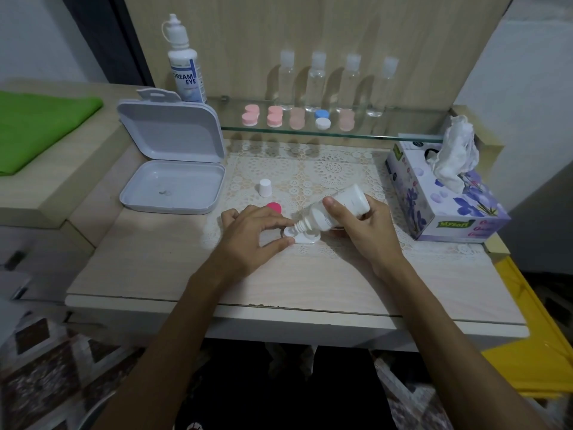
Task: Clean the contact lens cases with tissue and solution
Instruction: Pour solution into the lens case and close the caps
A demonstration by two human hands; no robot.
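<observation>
Lace mat [310,172]: left hand [248,240] pinches case [305,238]; right hand [366,231] grips bottle [338,209].

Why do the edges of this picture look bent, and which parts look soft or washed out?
Head view: the wide lens bows the desk edge and side walls; the four clear bottles on the glass shelf look hazy and cast dark shadows; the white lens case under the right hand's bottle is washed out.
</observation>
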